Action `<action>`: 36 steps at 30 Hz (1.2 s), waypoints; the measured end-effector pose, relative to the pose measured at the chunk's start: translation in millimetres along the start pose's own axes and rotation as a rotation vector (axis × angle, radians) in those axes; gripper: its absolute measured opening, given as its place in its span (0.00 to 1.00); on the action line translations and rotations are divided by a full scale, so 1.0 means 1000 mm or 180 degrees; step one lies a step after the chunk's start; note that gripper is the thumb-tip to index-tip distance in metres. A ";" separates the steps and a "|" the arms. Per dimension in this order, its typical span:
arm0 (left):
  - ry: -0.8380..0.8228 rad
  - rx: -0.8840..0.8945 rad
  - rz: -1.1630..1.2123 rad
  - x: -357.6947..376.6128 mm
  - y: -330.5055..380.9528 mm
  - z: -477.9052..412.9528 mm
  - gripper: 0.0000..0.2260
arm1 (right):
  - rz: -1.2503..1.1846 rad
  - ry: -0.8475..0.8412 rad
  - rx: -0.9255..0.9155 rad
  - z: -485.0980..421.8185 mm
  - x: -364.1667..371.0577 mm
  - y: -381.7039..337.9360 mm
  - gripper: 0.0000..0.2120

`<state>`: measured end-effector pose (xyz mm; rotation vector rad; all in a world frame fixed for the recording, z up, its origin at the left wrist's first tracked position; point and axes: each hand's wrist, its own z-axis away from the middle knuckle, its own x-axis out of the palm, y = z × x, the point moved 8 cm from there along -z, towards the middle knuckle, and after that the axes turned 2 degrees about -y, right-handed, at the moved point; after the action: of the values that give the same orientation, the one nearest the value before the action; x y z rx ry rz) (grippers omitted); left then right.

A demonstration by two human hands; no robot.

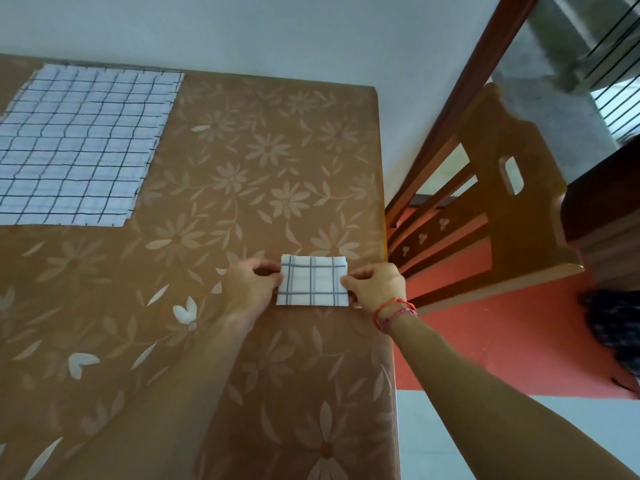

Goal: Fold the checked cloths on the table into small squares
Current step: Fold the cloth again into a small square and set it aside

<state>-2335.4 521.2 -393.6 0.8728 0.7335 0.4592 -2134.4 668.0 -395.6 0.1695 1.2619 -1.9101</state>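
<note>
A small folded white cloth with grey checks (312, 285) lies near the right edge of the table. My left hand (250, 287) pinches its left edge with curled fingers. My right hand (375, 286), with red threads round the wrist, pinches its right edge. A large white cloth with dark checks (79, 143) lies spread flat at the far left of the table, apart from both hands.
The table (263, 174) wears a brown cover with pale flower prints; its right edge runs close to the folded cloth. A wooden chair (498, 216) stands to the right on a red floor. A wall runs behind the table.
</note>
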 end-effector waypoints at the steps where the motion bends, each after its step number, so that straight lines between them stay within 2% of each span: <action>1: 0.0011 0.0039 -0.0037 0.001 0.001 -0.001 0.11 | 0.0004 0.0007 0.0009 -0.001 0.000 0.001 0.04; 9: 0.0084 0.0290 -0.0221 -0.001 0.009 -0.003 0.10 | -0.0019 0.0022 -0.0071 -0.002 0.001 -0.003 0.06; 12: 0.0077 0.0549 -0.0548 -0.004 0.016 0.001 0.07 | 0.0038 0.0118 -0.0175 0.002 -0.004 -0.006 0.01; 15: 0.0191 0.1138 -0.1198 -0.013 0.023 0.009 0.12 | 0.0654 0.0442 -0.0698 0.015 -0.010 -0.020 0.08; 18: -0.0118 0.1879 -0.1818 -0.006 0.025 0.020 0.14 | 0.1112 0.0704 -0.1721 0.036 0.008 -0.043 0.14; 20: -0.0449 0.2250 -0.2062 0.006 0.020 0.026 0.17 | 0.1428 0.0693 -0.2304 0.049 0.032 -0.054 0.16; 23: -0.0658 0.2612 -0.2401 0.020 0.012 0.028 0.21 | 0.1809 0.0488 -0.2742 0.060 0.069 -0.062 0.23; 28: -0.0663 0.2880 -0.2992 0.035 -0.001 0.025 0.22 | 0.2133 0.0008 -0.2630 0.043 0.101 -0.055 0.26; 32: -0.0561 0.2881 -0.3312 0.035 -0.014 0.022 0.23 | 0.2769 0.0031 -0.2539 0.030 0.103 -0.039 0.27; 36: -0.0562 0.2807 -0.3416 0.035 -0.013 0.022 0.24 | 0.2850 0.0042 -0.2319 0.025 0.093 -0.032 0.32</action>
<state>-2295.1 524.5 -408.6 1.1443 1.1310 -0.9569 -2209.2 601.0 -408.3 0.2956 1.4686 -0.6475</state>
